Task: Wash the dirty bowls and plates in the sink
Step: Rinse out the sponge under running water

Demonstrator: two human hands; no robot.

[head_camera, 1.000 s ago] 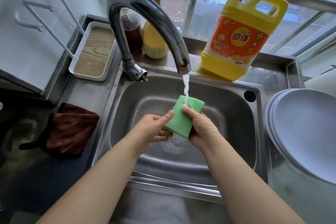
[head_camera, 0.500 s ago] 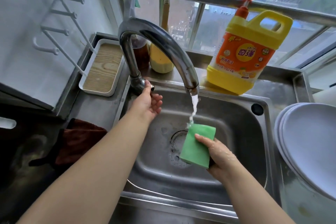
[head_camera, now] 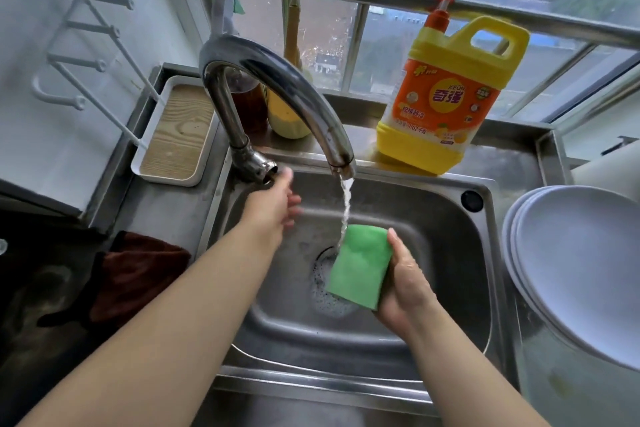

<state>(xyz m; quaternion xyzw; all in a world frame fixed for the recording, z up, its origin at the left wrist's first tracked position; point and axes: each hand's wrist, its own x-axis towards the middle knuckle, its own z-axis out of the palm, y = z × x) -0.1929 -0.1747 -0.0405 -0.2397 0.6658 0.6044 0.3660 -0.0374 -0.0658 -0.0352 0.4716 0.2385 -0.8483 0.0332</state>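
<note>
— Gripped along its right edge, the green sponge (head_camera: 360,269) sits upright in the right hand (head_camera: 403,284) — fingers curled behind it, thumb up along its side — low inside the sink (head_camera: 446,218), just over the drain.

— And the water?

— Running. A thin stream drops from the faucet (head_camera: 277,90) spout and strikes the sponge's top left corner; foam speckles the sink floor around the drain beneath it.

— What about the left hand (head_camera: 277,204)?

— It hovers at the back left of the sink, fingers loose and spread, holding nothing. The fingertips blur, and the thumb side reaches up by the faucet's little handle stub — touching or just short of it, I cannot tell.

— Where are the dishes?

— A stack of white plates (head_camera: 571,274) leans on the counter right of the sink, outside the basin. No dish lies in the basin that I can make out.

— Anything else around the sink?

— Behind it, a yellow detergent jug (head_camera: 446,107) with an orange label and red pump stands on the ledge. Behind the faucet stand two bottles (head_camera: 287,114), partly hidden. Left of the sink lies a dark brown cloth (head_camera: 138,270), and beyond that a white tray (head_camera: 173,135) with a wood-grain bottom.
</note>
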